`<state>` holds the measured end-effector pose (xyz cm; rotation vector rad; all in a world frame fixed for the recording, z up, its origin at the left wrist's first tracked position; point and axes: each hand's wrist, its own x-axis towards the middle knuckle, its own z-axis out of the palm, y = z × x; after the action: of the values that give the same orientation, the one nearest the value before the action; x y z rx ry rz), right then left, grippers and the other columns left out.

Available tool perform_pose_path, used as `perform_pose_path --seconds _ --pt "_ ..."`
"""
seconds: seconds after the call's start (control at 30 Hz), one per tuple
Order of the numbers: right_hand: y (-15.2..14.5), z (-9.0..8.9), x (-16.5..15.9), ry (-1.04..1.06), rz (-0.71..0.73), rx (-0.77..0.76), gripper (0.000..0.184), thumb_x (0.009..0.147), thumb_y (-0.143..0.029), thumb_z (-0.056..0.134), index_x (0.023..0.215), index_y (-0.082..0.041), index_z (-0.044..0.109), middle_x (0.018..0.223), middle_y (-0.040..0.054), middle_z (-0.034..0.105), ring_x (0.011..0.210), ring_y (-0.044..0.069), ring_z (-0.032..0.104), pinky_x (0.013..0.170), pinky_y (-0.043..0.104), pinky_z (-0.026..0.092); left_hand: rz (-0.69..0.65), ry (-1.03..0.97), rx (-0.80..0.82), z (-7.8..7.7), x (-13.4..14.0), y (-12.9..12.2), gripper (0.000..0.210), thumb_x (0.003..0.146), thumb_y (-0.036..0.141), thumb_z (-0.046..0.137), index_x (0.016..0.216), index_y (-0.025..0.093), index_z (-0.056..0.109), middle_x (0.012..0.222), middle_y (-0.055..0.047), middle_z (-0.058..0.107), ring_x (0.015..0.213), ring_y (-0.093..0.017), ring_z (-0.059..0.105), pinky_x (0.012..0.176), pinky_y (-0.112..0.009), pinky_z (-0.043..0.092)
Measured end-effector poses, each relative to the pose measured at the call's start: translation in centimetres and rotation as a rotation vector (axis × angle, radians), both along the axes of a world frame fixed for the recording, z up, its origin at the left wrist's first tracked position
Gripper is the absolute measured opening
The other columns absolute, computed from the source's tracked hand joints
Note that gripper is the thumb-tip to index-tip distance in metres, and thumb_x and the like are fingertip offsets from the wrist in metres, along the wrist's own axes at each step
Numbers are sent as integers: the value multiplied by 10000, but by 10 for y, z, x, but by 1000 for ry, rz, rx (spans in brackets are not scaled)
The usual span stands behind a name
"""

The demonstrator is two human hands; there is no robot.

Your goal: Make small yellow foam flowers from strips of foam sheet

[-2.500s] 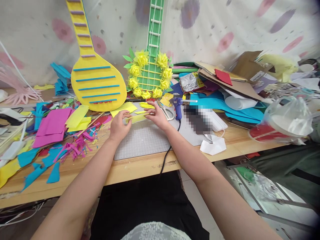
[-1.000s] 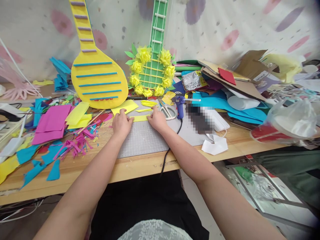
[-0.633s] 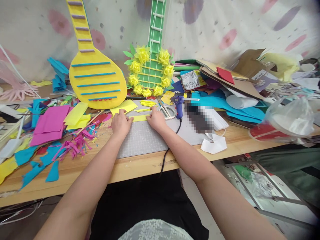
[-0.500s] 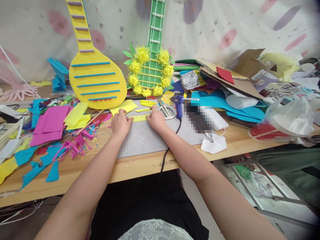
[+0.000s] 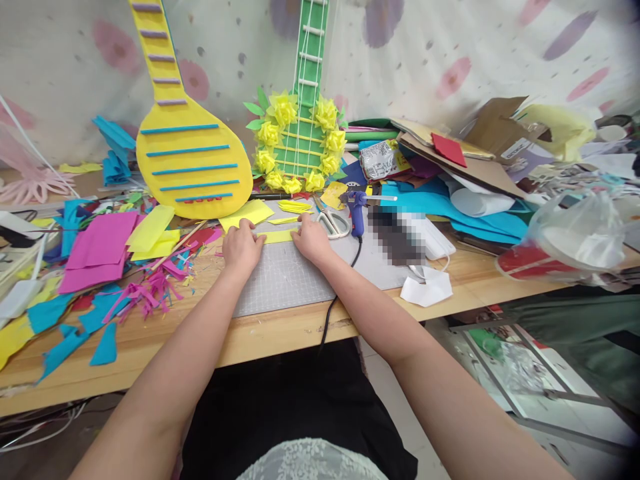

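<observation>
A yellow paper strip (image 5: 279, 236) lies across the top of the grey cutting mat (image 5: 285, 280). My left hand (image 5: 241, 248) is closed on the strip's left end, and my right hand (image 5: 311, 239) is closed on its right end. Beyond the strip are a folded yellow sheet (image 5: 249, 215) and a small stack of yellow paper pieces (image 5: 295, 207). Scissors (image 5: 334, 225) rest just right of my right hand. Farther right, a purple glue gun (image 5: 357, 215) has a clear stick in it and its black cord runs toward me.
Behind stand a yellow paper guitar shape (image 5: 195, 160) and a green one (image 5: 310, 143) ringed with yellow paper flowers. Magenta sheets (image 5: 97, 250) and paper scraps cover the left. Cardboard, blue paper (image 5: 430, 207) and a red-and-white tub (image 5: 545, 253) crowd the right.
The whole view has shifted very slightly. Both hands stay on the ends of the yellow strip, with no other visible change.
</observation>
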<state>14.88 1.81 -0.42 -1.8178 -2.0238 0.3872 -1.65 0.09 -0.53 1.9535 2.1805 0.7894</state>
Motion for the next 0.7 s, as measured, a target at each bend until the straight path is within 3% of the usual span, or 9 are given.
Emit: perform_pose_path --seconds 0.13,0.4,0.7 --pt "-2 1 -3 -61 8 10 314 835 -223 436 1133 -125 456 989 154 638 975 277 549 835 389 416 -123 94 54 -1 1 2 63 777 230 556 808 222 609 864 -95 578 1017 -295 466 874 -412 397" --pt "-6 1 -5 -197 20 60 318 856 -222 401 1141 -96 463 1049 155 633 997 270 547 873 365 387 -192 158 40 -3 2 1 201 777 210 482 864 211 663 946 -95 598 1009 -286 450 896 -405 381" --pt "-6 0 -6 -214 16 81 306 857 -195 396 1131 -90 483 1036 159 635 987 268 550 861 366 385 -153 147 29 -2 7 0 341 695 503 607 852 203 649 940 -97 577 1033 -297 443 937 -409 353"
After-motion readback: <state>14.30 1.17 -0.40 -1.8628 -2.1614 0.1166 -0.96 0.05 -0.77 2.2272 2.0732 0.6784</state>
